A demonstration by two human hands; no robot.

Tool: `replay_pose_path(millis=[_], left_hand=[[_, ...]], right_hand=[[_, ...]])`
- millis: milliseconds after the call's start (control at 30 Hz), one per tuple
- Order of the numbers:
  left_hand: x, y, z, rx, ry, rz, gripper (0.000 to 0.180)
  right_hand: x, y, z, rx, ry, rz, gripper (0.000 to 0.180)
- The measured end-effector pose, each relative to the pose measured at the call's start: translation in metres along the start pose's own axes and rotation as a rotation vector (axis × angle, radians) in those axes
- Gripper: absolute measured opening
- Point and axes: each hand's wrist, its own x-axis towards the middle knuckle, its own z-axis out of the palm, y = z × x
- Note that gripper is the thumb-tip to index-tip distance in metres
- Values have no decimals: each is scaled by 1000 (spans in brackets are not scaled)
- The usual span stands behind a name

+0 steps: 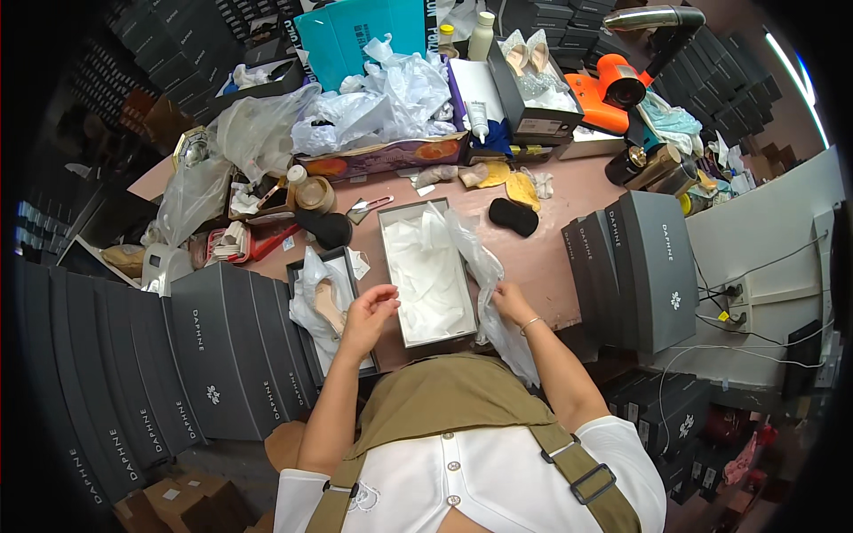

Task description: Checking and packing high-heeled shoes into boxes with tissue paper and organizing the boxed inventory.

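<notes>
In front of me lies a grey shoe box [387, 266] lined with white tissue paper [426, 275]. My right hand [513, 305] is closed on a translucent plastic sheet [484, 266], which runs along the box's right edge and hangs toward my lap. Over the box's left edge hovers my left hand [371, 315], fingers curved and a little apart, with nothing seen in it. Partly behind that hand, a beige shoe [330, 304] rests on plastic wrap in a second dark box [342, 262].
Grey shoe boxes stand stacked at left [222, 355] and right [657, 266]. A carton of crumpled white plastic [382, 151] stands at the back. A black pad [514, 217], yellow cloths [522, 190], a cutter [369, 205] and an orange heat lamp [619, 82] are on the table.
</notes>
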Motion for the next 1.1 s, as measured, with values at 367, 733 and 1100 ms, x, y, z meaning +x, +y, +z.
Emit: replay_pose_path(millis=[367, 733, 1100], left_hand=[[44, -15, 87, -885, -505, -139, 57], [-41, 25, -42, -421, -602, -451, 51], [-28, 16, 38, -860, -186, -364, 63]], right_hand=[[-49, -217, -16, -168, -242, -458, 20], [6, -247, -55, -948, 223, -623, 7], [-31, -265, 6, -522, -299, -767, 19]])
